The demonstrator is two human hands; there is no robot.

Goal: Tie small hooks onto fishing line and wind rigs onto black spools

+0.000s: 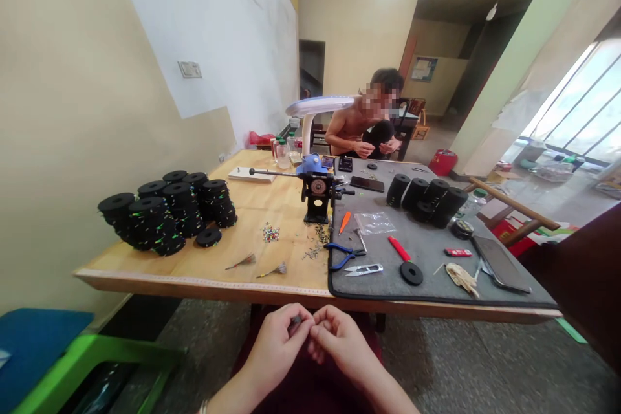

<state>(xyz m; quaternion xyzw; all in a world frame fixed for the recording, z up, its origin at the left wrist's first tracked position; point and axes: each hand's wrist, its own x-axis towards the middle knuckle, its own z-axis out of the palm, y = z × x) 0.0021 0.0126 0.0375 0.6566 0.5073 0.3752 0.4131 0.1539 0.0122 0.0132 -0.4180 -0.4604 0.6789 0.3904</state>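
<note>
Wooden table point(184, 272): smooth pale grain is stretching before you, a whitish strip lining its front edge.
Black spools point(182, 200): round, flat-rimmed stacks are standing at your far left, tiny coloured tips poking out.
Wire bundles point(248, 259): two thin sprays are lying near the edge, fanning at one end.
Left hand point(274, 341): your thumb and forefinger are closing on a small dark piece point(295, 321).
Dark piece: it is sitting in your left fingers, before the table's edge, looking dull grey; your fingers are hiding its full shape.
Right hand point(342, 336): your fingertips are pinching together beside the left ones; whether they are gripping anything, I cannot tell.
Grey mat point(373, 289): matte, dark-edged cloth is carrying blue-handled pliers point(342, 257), metal snips point(371, 269) and a black disc point(411, 273).
</note>
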